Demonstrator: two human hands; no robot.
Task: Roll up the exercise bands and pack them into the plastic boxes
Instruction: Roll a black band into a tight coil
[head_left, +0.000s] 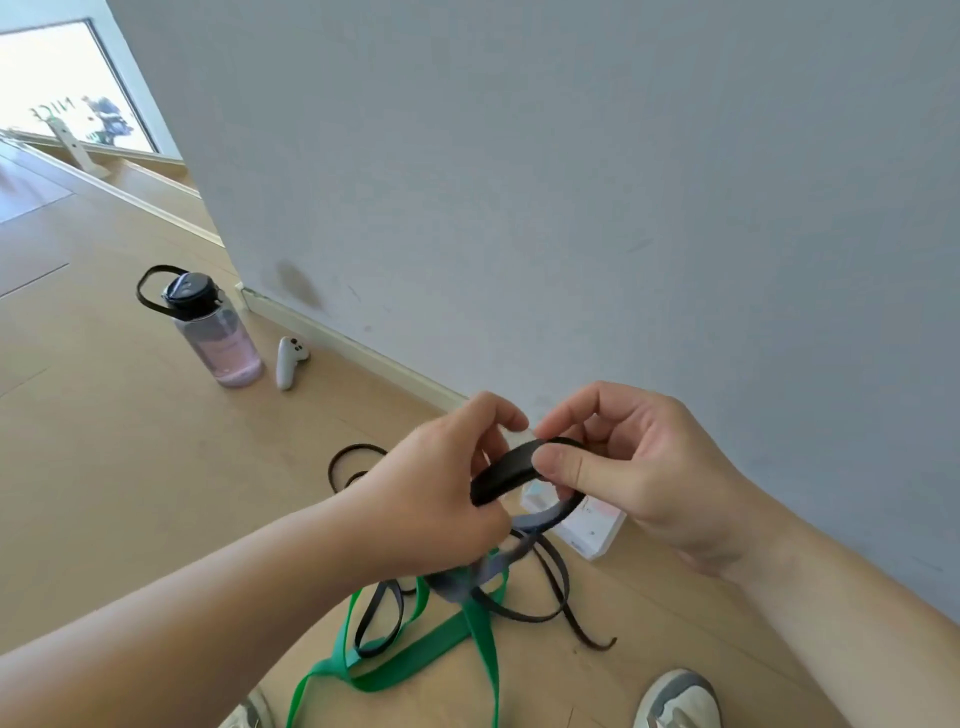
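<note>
The left hand (436, 483) and right hand (639, 467) each pinch the flat, matte black rubber exercise band (506, 470) in a narrow grip, curling its end over, probably to start a roll. Its limp tail drops to the pale wooden floor (130, 493) among a glossy green elastic band (415, 660), beside the translucent plastic box (597, 530) at the floor's wall edge.

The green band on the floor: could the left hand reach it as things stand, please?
Probably, once it lets go. The left hand and right hand both grip the black band. The green band lies on the floor below them, with only loose dark bands crossing it.
</note>
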